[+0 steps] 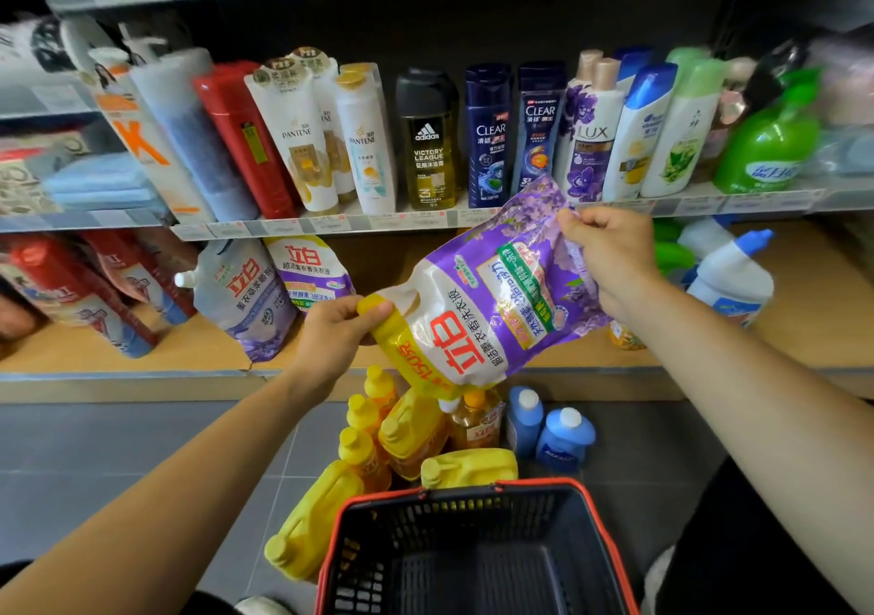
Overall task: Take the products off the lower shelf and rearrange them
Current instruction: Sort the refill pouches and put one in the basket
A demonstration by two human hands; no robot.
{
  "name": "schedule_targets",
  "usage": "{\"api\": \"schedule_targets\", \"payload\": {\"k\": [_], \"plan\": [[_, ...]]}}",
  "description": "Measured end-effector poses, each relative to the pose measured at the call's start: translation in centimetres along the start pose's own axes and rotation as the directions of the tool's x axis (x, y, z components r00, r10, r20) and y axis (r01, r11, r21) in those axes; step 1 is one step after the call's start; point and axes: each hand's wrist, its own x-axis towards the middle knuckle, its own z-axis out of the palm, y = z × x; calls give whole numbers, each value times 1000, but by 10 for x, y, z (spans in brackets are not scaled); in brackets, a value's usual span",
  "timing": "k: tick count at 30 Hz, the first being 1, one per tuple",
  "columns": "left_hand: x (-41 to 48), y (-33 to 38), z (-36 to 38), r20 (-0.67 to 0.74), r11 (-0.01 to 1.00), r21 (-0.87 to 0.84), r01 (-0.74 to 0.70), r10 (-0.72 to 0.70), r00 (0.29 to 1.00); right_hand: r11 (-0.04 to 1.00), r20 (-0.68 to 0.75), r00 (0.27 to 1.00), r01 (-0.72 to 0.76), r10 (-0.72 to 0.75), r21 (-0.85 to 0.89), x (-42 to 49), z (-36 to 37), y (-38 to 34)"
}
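I hold a purple and white detergent refill pouch [492, 293] with a yellow top, tilted sideways in front of the lower shelf [142, 354]. My left hand [331, 335] grips its yellow spout end. My right hand [610, 255] pinches its far purple corner. Two similar pouches [265, 293] lean at the left of the lower shelf. A white bottle with a blue cap [730, 274] stands at the shelf's right.
Yellow jugs [406, 430], orange bottles and two blue bottles [548, 430] stand on the grey floor below the pouch. A black basket with a red rim [473, 553] sits nearest me. Shampoo bottles [425, 141] fill the upper shelf. Red packs [71, 283] lean at far left.
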Motion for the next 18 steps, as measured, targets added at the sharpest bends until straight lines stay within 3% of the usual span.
{"api": "schedule_targets", "payload": {"k": [4,13,18], "plan": [[7,13,-9,-104,998,-6,-57,56,993,984,-76,982,-176,173,-38,8,4,15],[8,46,-16,-315,967,68,-247,256,914,934,66,936,-337,346,-121,-5,24,42],[19,64,-22,-348,947,150,-285,320,881,886,106,880,-456,463,-87,-14,40,60]]}}
